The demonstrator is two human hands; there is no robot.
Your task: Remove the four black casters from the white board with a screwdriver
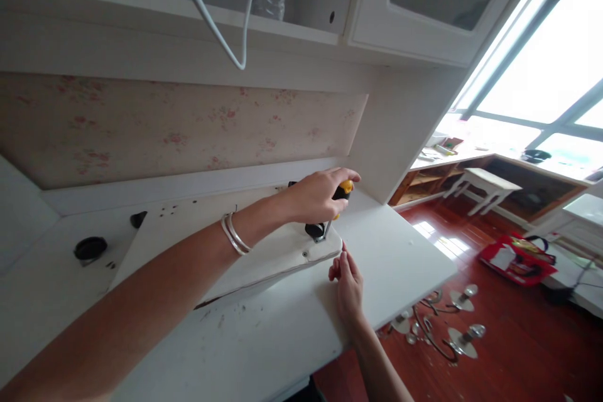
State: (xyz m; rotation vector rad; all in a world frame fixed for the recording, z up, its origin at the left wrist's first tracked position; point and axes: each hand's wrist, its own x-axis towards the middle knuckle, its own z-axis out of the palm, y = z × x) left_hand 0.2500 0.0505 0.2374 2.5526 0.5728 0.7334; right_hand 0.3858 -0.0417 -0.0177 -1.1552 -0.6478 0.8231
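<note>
My left hand [320, 196], with two silver bangles at its wrist, is wrapped round the yellow-and-black handle of a screwdriver [346, 188]. Its shaft points down beside a black caster [315, 230] and its metal plate, near the right corner of a white board [264, 257]. A screw [304, 254] sits in the board near that corner. Just below the corner is my right hand [349, 282], its fingers curled and thumb against the index finger at the board's edge. What they pinch, if anything, is too small to make out.
The board lies on a white desktop [386, 251]. Another black caster [90, 248] is at the left. A white cable [207, 16] hangs from the shelf above. On the red floor are a chandelier [428, 320] and a red bag [518, 257]; a white stool [492, 179] stands behind.
</note>
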